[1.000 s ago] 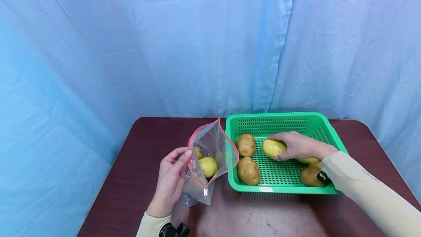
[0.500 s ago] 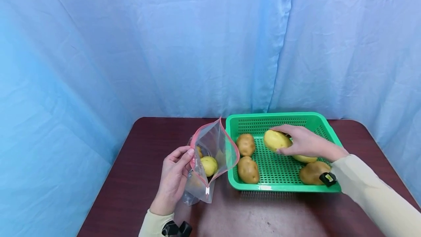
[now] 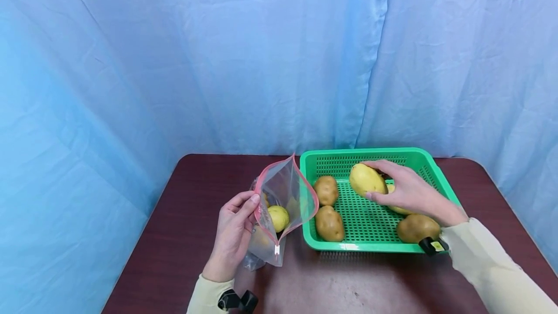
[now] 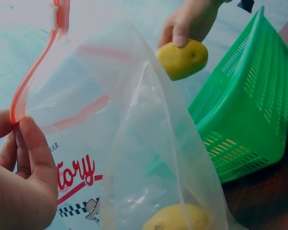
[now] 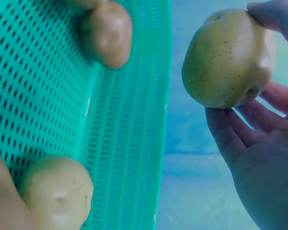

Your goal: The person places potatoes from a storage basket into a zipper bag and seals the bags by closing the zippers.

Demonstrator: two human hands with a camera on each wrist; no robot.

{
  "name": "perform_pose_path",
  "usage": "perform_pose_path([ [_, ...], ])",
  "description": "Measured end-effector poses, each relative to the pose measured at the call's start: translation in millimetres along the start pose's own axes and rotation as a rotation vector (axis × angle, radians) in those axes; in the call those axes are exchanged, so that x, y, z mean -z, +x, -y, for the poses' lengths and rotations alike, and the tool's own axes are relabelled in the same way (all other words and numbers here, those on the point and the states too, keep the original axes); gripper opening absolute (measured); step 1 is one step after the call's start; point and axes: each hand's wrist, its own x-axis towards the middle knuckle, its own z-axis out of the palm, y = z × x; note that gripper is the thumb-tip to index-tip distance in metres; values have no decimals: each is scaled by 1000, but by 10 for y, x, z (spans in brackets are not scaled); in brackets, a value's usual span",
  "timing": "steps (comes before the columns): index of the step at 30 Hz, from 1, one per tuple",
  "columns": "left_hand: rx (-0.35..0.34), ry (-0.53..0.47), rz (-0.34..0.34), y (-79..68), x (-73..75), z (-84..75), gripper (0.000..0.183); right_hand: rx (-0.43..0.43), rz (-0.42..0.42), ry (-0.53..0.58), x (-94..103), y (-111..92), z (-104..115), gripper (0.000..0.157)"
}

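My left hand (image 3: 235, 229) pinches the red-edged rim of a clear zip bag (image 3: 285, 190) between thumb and fingers. The bag's mouth gapes upward, with yellow mangoes (image 3: 278, 218) inside it; one mango (image 4: 177, 218) shows through its wall in the left wrist view. Over the green basket (image 3: 375, 247), my right hand (image 3: 407, 188) grips a yellow, speckled mango (image 3: 367, 180) between thumb and fingertips. The right wrist view shows this mango (image 5: 228, 57) lifted beside the basket's rim. Another yellow mango (image 3: 398, 210) lies in the basket, partly covered by the right hand.
Brown potatoes lie in the basket: two on its left side, the nearer potato (image 3: 329, 224) in front, and another potato (image 3: 417, 228) at the front right. The basket stands right of the bag on a dark red-brown table (image 3: 174, 227). A blue curtain (image 3: 270, 62) hangs behind.
My right hand has raised the mango from the basket's floor, uncovering more of the mango and potato beneath. The left hand and bag have shifted slightly right and away.
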Motion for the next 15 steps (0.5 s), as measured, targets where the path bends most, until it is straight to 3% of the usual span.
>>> perform_pose_path([
  [8, -19, -14, -2, 10, -19, 25, 18, -12, -95, 86, -13, -51, 248, 63],
  [15, -18, -27, -4, 5, -22, 34, 20, 33, -149, 138, -46, -62, 455, 65],
])
